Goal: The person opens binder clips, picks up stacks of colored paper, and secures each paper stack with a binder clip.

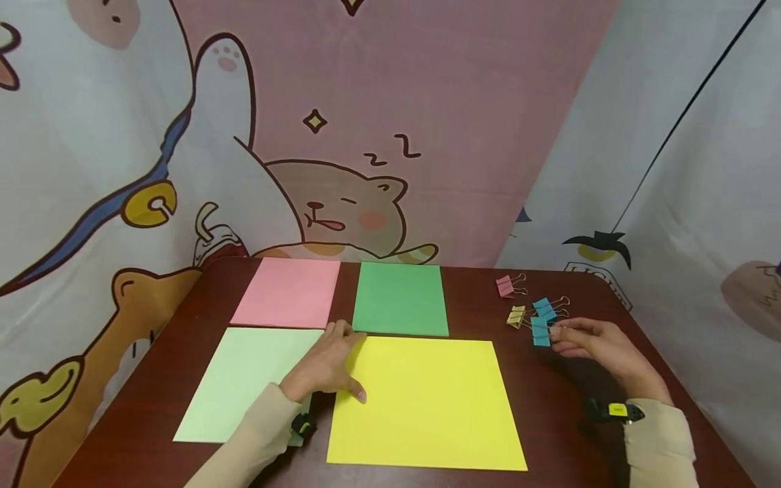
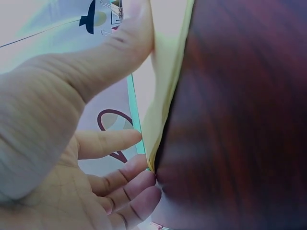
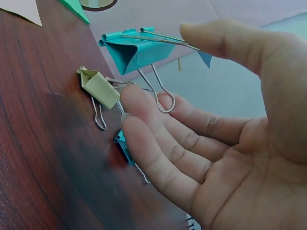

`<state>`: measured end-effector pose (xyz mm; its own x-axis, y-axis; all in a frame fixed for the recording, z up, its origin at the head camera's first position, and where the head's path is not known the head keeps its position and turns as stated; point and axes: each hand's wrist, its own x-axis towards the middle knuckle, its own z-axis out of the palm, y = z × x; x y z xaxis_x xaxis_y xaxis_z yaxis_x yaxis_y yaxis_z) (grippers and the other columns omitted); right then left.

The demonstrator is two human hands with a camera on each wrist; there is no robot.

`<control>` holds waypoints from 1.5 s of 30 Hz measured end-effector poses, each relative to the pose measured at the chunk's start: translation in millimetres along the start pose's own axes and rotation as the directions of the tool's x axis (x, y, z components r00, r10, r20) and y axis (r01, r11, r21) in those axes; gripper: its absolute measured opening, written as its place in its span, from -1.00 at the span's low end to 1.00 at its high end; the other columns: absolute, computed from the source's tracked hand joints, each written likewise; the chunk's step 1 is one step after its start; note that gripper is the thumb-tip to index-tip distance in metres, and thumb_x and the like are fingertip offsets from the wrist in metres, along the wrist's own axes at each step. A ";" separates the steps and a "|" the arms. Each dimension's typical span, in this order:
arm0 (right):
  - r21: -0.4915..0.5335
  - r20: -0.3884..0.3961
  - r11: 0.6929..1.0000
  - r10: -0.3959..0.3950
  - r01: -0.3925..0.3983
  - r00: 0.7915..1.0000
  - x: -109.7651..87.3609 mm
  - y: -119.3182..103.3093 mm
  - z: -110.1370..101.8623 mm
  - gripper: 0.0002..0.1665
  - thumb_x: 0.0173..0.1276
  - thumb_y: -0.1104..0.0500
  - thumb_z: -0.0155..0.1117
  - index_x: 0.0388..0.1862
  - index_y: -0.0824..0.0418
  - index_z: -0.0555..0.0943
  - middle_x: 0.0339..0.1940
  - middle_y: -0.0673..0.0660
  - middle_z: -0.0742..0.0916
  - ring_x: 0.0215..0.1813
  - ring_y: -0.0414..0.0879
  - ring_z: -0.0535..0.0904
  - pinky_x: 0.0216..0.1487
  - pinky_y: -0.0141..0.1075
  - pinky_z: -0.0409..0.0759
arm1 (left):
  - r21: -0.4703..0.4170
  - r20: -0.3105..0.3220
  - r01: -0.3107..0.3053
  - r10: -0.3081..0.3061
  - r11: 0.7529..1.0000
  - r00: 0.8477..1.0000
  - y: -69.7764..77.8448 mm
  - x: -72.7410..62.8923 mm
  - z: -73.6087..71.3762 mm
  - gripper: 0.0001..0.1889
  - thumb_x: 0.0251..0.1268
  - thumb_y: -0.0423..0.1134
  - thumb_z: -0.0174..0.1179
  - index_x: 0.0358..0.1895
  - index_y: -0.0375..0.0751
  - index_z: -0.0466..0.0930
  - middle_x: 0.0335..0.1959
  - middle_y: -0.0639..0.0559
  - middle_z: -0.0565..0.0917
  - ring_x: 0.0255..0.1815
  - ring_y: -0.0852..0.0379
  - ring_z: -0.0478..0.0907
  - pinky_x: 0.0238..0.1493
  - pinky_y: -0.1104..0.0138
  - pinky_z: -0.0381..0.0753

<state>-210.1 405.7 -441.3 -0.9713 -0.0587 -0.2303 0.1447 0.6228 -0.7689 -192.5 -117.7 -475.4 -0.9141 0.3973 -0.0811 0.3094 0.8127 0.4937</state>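
Dark red-brown table (image 1: 549, 407), cartoon-print cloth (image 1: 366, 102) hung behind and to both sides.

Nearest: yellow sheet (image 1: 427, 403), largest of 4 papers, flat on the wood. Left hand (image 1: 326, 366) rests at its upper left corner, fingers fairly straight, thumb on the paper; the left wrist view shows the sheet's edge (image 2: 163, 96) lifted slightly against the thumb, fingertips meeting the wood under it. Nothing pinched as far as can be seen. Pale green sheet (image 1: 244, 383) lies just left, partly under that forearm.

Right hand (image 1: 601, 349) is loosely cupped, fingers relaxed. Thumb and fingers touch the wire handles of a teal binder clip (image 3: 136, 50); a second teal clip (image 3: 123, 146) sits behind the fingers, a yellow clip (image 3: 98, 86) just beside. Whether the upper teal clip is actually gripped cannot be told; it reads as touched, not clamped.

Farther back: pink clip (image 1: 505, 286) apart from the cluster, then green sheet (image 1: 401, 298) and pink sheet (image 1: 288, 291) side by side near the cloth.

Handling, as judgement: paper is light, limp, creases easily, hard to lift off flat wood; best peeled at a corner or edge. Clips are small, light, rigid, stiff-sprung; the metal handles are slippery, so pinch both handles together, or take the body by its sides.
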 end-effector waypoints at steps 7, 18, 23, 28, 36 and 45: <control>0.012 -0.012 1.000 0.005 -0.005 1.000 -0.4 -3.6 3.9 -0.14 0.74 -0.19 0.31 0.57 0.52 0.48 0.17 0.20 0.90 0.04 -0.09 0.92 0.05 -0.45 0.78 | 0.010 0.007 0.001 -0.001 1.000 1.000 -1.8 1.8 0.8 0.28 -0.26 0.03 0.94 0.65 -0.34 0.48 0.35 -0.27 0.52 0.34 -0.16 0.40 0.36 -0.05 0.59; 0.012 0.016 1.000 -0.004 0.004 1.000 0.7 -3.1 3.9 -0.11 0.79 -0.18 0.24 0.61 0.57 0.40 0.18 0.21 0.89 0.03 -0.11 0.90 0.07 -0.43 0.80 | -0.095 0.034 0.036 -0.033 0.995 0.999 -1.3 3.1 1.6 0.09 -0.22 -0.07 0.94 0.48 -0.30 0.57 0.28 -0.20 0.58 0.26 -0.10 0.43 0.26 -0.07 0.67; 0.024 0.012 1.000 -0.017 0.017 1.000 0.1 -2.1 4.9 -0.11 0.79 -0.16 0.24 0.61 0.59 0.38 0.14 0.20 0.90 -0.01 -0.16 0.90 0.06 -0.45 0.80 | -0.210 0.029 0.058 -0.053 0.976 0.998 -4.1 3.8 1.3 -0.09 -0.03 -0.21 0.86 0.39 -0.31 0.51 0.12 -0.19 0.67 0.06 -0.03 0.60 0.06 0.08 0.74; 0.018 0.007 1.000 -0.017 0.017 1.000 0.5 -2.7 5.0 -0.12 0.79 -0.16 0.24 0.61 0.58 0.39 0.13 0.18 0.90 0.00 -0.15 0.90 0.07 -0.45 0.80 | -0.328 0.031 0.136 -0.133 0.935 0.991 5.0 1.9 -2.6 -0.19 0.03 -0.46 0.75 0.36 -0.31 0.50 -0.01 -0.24 0.72 -0.17 -0.02 0.69 -0.18 0.15 0.78; 0.010 -0.001 1.000 -0.022 0.022 1.000 1.9 -4.7 8.0 -0.16 0.78 -0.17 0.24 0.56 0.55 0.44 0.15 0.20 0.89 0.04 -0.09 0.90 0.06 -0.43 0.80 | -0.424 -0.026 0.165 -0.194 0.891 0.981 6.1 -0.3 1.9 -0.01 -0.06 -0.56 0.74 0.51 -0.35 0.41 0.07 -0.26 0.72 -0.13 -0.03 0.65 -0.17 0.13 0.77; 0.053 -0.027 0.996 -0.064 0.066 0.998 0.9 -7.5 11.3 -0.27 0.80 -0.13 0.22 0.47 0.51 0.45 0.07 0.20 0.89 -0.05 -0.10 0.89 0.03 -0.44 0.81 | -0.486 -0.020 0.173 -0.209 0.857 0.978 8.4 -4.7 2.2 0.18 -0.04 -0.49 0.77 0.71 -0.33 0.25 0.48 -0.42 0.60 0.10 -0.15 0.67 -0.08 0.12 0.75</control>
<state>-210.0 392.2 -442.5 -0.9834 -0.0773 -0.1641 0.0903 0.5758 -0.8126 -185.0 -111.8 -472.8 -0.9637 0.2097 -0.1649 -0.0207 0.5576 0.8299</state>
